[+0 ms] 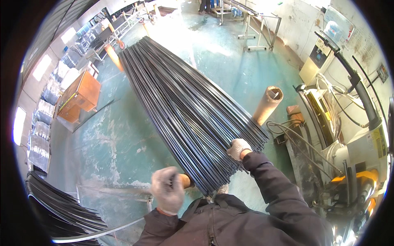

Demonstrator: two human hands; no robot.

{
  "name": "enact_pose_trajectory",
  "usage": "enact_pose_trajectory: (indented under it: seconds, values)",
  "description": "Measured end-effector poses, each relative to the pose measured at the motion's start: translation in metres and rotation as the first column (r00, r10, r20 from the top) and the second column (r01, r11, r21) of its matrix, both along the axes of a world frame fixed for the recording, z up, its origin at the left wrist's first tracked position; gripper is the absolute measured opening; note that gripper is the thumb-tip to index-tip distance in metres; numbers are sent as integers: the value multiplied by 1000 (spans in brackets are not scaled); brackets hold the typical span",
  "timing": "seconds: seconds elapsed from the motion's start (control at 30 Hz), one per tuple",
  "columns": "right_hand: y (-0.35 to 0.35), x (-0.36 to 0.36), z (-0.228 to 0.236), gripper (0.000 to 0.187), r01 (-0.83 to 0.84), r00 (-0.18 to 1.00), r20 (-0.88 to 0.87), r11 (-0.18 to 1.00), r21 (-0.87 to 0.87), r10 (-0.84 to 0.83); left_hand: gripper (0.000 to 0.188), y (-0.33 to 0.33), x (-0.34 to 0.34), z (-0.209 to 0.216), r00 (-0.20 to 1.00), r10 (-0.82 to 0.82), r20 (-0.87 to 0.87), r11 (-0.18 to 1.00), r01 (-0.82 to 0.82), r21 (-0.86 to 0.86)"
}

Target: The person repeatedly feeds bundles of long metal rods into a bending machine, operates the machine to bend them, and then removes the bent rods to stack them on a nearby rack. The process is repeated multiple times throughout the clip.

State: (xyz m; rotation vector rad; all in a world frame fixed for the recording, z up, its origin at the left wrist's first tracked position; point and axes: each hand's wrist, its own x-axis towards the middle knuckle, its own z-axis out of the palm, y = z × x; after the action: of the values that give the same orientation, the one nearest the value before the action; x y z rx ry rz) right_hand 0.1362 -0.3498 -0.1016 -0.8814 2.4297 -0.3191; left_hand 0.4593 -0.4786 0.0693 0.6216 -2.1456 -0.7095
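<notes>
Green-blue floor [111, 143]: scuffed, with pale worn patches left of the black rods [176, 98], bleached by glare toward the far end.
Left side of the room: bright windows [42, 67] along a row of stacks in shiny wrapping [41, 131], with an orange-brown wooden desk [84, 96] standing nearer the rods.
Lower left corner: a heap of thin black strips [61, 201], some of them curving, above a pale curved rail [98, 234].
Far end: a metal frame [247, 30] on the floor, and a person's dark-clothed legs [205, 6] at the upper edge.
Right side: a stained pale wall [295, 28], a pale cabinet [312, 67], and machinery [344, 153] with yellow and orange parts.
Rods: a broad, long layer, running from the upper left down to just in front of the wearer's dark jacket [234, 225]; some cross others at a slant.
Cardboard tube [264, 108]: stands beside the right edge of the layer, close to the near ends.
Right hand [239, 149]: pale-gloved, arm reaching forward from the lower right, back of the hand upward, on the rods near their near ends; fingers curled, though whether they close round any rod I cannot tell.
Left hand [167, 190]: pale-gloved, blurred, raised just outside the rods' left edge, beside a short brown tube [185, 180]; forearm bent up; finger spread cannot be told.
</notes>
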Motion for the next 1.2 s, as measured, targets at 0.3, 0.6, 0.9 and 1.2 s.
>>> enact_pose_trajectory:
  seconds: [0.3,0.6,0.9,1.2]
  values:
    - [60,58,56,74,284,861,447,958,-30,-242,14,31,-30,-83,881,-473,-3,510,277,815]
    - [352,321,107,59,397,888,89,849,350,-452,37,8,-95,-193,959,-74,-273,-415,219,883]
    - [451,454,101,14,731,534,-600,682,-28,-596,19,53,-118,-143,951,-77,-298,-421,240,875]
    - [732,479,42,6,862,213,-714,473,-185,-667,16,194,-150,-6,792,-284,-541,-473,375,797]
